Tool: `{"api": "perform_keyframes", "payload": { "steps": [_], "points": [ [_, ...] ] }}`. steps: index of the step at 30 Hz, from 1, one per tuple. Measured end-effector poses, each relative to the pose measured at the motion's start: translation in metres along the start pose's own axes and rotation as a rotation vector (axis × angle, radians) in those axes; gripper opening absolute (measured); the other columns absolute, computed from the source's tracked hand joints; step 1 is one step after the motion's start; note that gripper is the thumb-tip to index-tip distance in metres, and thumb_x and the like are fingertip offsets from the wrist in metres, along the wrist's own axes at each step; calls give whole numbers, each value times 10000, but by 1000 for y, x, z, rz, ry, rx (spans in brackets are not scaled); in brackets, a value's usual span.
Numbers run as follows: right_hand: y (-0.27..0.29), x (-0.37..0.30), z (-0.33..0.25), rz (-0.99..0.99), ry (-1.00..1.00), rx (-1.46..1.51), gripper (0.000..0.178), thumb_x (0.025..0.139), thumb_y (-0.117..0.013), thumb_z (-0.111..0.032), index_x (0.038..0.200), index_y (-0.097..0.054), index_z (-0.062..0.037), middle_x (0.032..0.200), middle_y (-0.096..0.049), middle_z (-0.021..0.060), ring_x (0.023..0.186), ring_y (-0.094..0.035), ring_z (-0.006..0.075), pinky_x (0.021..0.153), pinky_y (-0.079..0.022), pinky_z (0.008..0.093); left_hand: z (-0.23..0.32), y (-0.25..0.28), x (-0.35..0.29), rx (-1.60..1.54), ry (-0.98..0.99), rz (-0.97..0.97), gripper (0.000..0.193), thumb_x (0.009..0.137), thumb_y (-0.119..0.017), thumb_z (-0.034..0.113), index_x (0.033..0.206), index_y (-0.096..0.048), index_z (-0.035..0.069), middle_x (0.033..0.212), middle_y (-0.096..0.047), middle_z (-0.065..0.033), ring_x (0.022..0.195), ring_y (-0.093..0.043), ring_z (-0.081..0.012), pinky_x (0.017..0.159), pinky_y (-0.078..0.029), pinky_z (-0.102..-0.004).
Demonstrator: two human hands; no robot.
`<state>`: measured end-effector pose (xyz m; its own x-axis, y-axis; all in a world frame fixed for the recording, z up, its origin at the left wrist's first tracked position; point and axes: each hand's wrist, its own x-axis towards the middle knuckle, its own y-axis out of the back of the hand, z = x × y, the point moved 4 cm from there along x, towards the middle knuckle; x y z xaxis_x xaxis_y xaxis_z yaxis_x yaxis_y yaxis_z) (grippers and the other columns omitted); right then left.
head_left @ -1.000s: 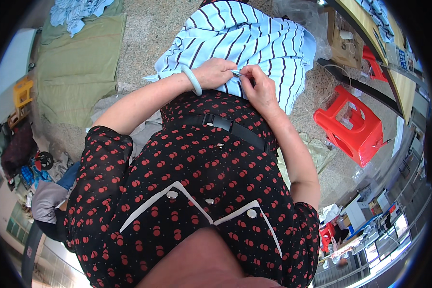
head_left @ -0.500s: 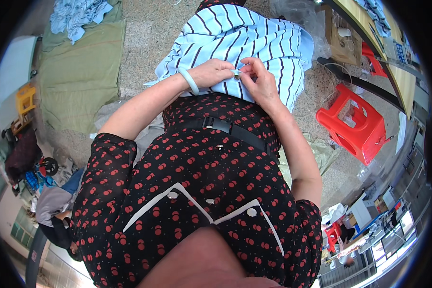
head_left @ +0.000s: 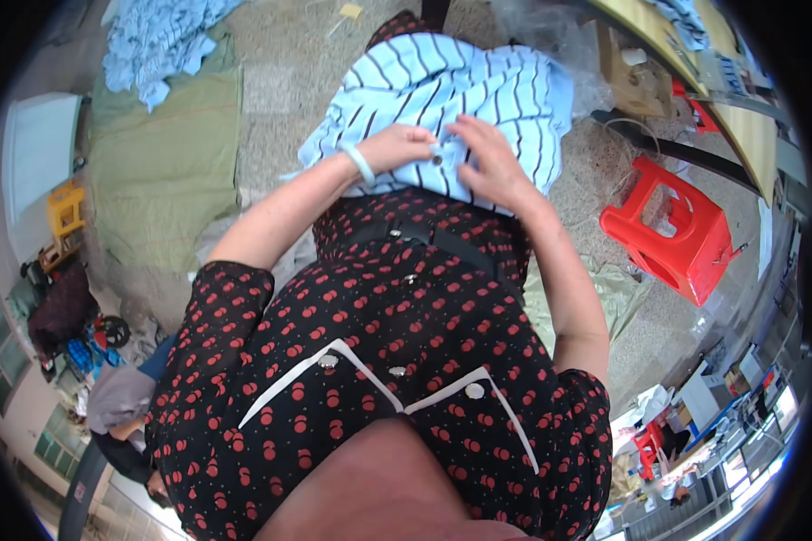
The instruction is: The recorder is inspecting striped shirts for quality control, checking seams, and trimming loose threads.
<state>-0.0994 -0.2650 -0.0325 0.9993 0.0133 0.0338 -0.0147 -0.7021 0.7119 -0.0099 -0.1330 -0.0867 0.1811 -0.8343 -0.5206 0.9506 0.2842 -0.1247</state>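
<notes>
A light blue garment with dark stripes (head_left: 383,90) is spread over my lap and knees. My left hand (head_left: 395,149), with a pale bangle (head_left: 358,165) at its wrist, pinches the garment's cloth with the fingertips. Just right of those fingertips a small dark round button (head_left: 437,160) shows on the cloth. My right hand (head_left: 496,169) is open to the right of the button, thumb and fingers apart, hovering over or lightly touching the cloth; which of these I cannot tell.
A red plastic stool (head_left: 677,225) lies tipped on the floor at right, below a wooden table (head_left: 740,135). A cardboard box (head_left: 636,86) is behind it. At left are a green cloth (head_left: 167,171), more striped garments (head_left: 158,50) and a yellow stool (head_left: 66,209). Another person (head_left: 122,406) sits lower left.
My right hand has let go of the pinched cloth, its fingers spreading apart and moving right. The dark button now shows uncovered. The left hand stays at the cloth.
</notes>
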Motion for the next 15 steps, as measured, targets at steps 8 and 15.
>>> {"api": "perform_keyframes", "payload": {
  "steps": [8, 15],
  "points": [
    [24, -2, 41, -65, -116, -191, 173, 671, -611, -157, 784, -570, -33, 748, -558, 136, 752, -541, 299, 692, -411, 404, 44, -3, -5, 661, -198, 221, 386, 713, -621, 366, 936, -543, 61, 842, -555, -119, 769, -560, -237, 663, -443, -336],
    [70, 2, 11, -183, -340, 832, 158, 755, -566, -98, 898, -576, -31, 799, -567, -16, 741, -499, 52, 663, -418, 217, 79, -31, -11, 757, -212, 314, 926, 584, -717, 407, 1298, -224, 86, 1196, -335, -198, 969, -486, -369, 797, -424, -402]
  ]
}}
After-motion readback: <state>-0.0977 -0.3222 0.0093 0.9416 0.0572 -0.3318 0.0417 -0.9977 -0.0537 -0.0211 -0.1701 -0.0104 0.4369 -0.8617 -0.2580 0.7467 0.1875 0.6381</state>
